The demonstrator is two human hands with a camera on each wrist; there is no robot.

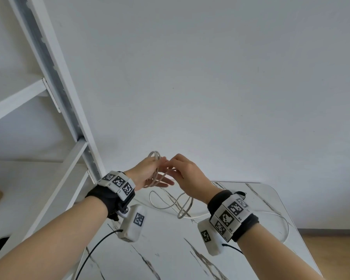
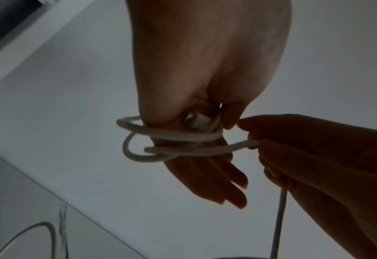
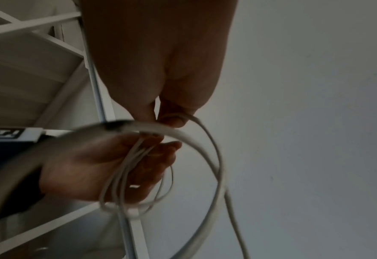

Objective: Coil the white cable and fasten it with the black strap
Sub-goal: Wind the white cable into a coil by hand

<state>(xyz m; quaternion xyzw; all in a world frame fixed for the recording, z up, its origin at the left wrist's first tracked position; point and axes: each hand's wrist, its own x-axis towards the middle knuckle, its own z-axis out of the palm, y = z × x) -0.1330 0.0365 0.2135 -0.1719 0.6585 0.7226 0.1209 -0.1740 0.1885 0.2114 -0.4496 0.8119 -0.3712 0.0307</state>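
White cable (image 2: 183, 137) coils ring the gripping left hand (image 1: 148, 172); right hand (image 1: 187, 172) just beside pinches the free strand, slack hanging to bench (image 1: 251, 201).

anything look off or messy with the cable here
Nothing looks damaged. The white cable is wound unevenly round the left hand, its turns crossing each other, and the slack sprawls in loose loops on the table, one close to its right edge.

The white cable (image 1: 155, 172) is partly coiled, its remainder trailing loosely downward.
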